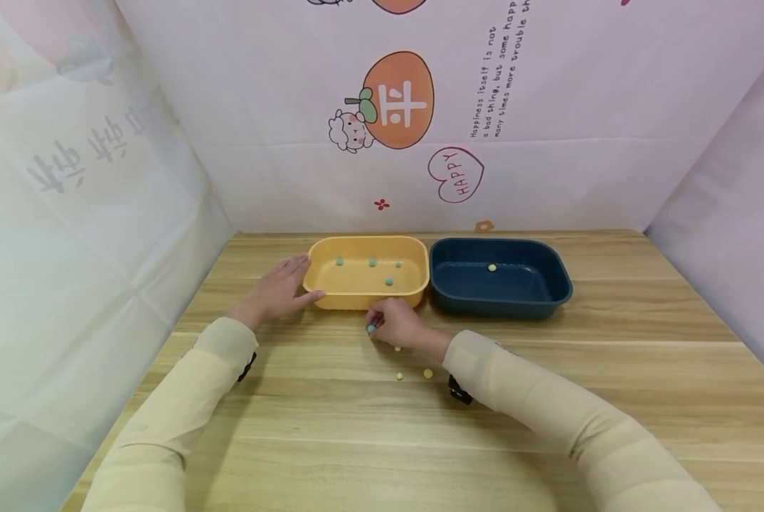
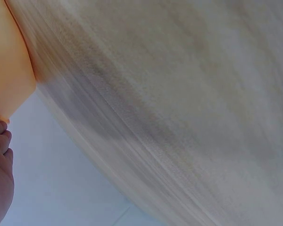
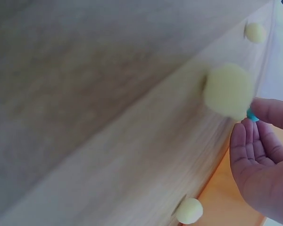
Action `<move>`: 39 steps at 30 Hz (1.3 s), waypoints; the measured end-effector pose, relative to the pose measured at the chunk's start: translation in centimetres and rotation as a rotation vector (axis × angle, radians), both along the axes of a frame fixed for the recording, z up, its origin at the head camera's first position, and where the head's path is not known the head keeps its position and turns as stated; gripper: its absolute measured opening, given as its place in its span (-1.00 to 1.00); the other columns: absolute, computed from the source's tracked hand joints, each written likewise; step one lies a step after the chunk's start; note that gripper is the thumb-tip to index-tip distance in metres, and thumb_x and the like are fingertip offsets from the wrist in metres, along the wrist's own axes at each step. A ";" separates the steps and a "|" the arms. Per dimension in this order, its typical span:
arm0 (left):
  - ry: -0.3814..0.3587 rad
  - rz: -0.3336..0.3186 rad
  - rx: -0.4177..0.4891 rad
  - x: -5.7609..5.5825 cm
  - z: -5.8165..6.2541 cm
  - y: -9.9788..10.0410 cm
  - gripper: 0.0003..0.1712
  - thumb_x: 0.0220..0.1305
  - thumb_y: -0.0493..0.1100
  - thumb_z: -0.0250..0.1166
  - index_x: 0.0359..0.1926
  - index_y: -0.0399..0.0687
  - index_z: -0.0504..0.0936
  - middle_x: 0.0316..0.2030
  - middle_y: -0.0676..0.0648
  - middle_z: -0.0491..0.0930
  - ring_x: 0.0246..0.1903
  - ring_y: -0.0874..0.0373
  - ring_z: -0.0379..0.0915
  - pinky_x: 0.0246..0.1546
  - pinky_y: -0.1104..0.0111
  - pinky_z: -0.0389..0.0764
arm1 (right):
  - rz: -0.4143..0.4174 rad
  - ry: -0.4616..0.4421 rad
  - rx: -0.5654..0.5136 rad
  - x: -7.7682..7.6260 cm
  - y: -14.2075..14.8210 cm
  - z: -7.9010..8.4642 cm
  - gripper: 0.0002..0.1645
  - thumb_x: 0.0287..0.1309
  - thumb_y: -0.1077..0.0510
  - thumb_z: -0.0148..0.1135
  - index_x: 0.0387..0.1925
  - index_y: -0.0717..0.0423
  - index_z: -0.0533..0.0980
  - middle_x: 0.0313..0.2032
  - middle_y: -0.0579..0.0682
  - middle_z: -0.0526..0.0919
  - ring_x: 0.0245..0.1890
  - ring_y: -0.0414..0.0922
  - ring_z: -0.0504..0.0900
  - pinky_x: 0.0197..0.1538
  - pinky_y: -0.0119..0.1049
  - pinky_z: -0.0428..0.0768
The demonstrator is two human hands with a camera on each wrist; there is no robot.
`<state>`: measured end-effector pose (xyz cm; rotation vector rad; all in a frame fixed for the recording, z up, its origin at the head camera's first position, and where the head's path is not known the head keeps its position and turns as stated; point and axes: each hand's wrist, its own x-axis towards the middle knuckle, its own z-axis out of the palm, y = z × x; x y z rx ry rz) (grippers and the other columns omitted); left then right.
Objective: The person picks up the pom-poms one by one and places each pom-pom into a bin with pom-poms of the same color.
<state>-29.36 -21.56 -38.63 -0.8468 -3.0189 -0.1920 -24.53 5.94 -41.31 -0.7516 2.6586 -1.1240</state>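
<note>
My right hand (image 1: 398, 323) pinches a small blue-green ball (image 1: 371, 328) between thumb and fingertips, just in front of the yellow basin (image 1: 365, 301). In the right wrist view the same ball (image 3: 252, 115) shows only partly between the thumb and fingers. My left hand (image 1: 281, 288) rests against the left end of the yellow basin, thumb by its front rim and fingers stretched along the side. Several blue-green balls (image 1: 372, 263) lie inside that basin. Pale yellow balls (image 1: 428, 373) lie on the table near my right wrist.
A dark blue basin (image 1: 501, 308) stands right beside the yellow one, with one pale yellow ball (image 1: 492, 268) in it. The wooden table (image 1: 331, 441) meets a printed cloth wall (image 1: 279, 185) behind the basins, and cloth hangs on both sides.
</note>
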 end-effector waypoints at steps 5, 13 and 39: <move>0.001 0.000 -0.008 0.0 0.0 0.0 0.05 0.38 0.37 -0.04 0.45 -0.44 0.00 0.46 -0.33 -0.02 0.46 -0.14 -0.19 0.44 0.10 -0.16 | 0.000 -0.045 -0.042 -0.1 0.1 -0.2 -0.82 -0.06 0.42 0.44 -0.35 0.24 0.64 -0.40 0.00 0.65 -0.40 -0.22 0.58 -0.28 -0.45 0.59; -0.001 0.000 -0.004 0.0 0.0 0.0 0.04 0.38 0.36 -0.02 0.45 -0.44 0.00 0.46 -0.33 -0.04 0.45 -0.16 -0.17 0.44 0.09 -0.15 | 0.006 -0.071 -0.076 0.1 0.2 0.0 -0.80 -0.05 0.41 0.44 -0.32 0.23 0.63 -0.40 -0.05 0.65 -0.39 -0.22 0.59 -0.26 -0.43 0.60; -0.014 0.006 -0.005 0.0 0.2 0.1 0.04 0.39 0.37 -0.05 0.46 -0.42 -0.02 0.47 -0.33 -0.06 0.46 -0.14 -0.21 0.44 0.08 -0.16 | 0.009 -0.195 -0.250 0.7 1.1 2.1 -0.76 0.03 0.40 0.39 -0.20 0.31 0.62 -0.33 0.00 0.64 -0.31 -0.12 0.57 -0.19 -0.35 0.59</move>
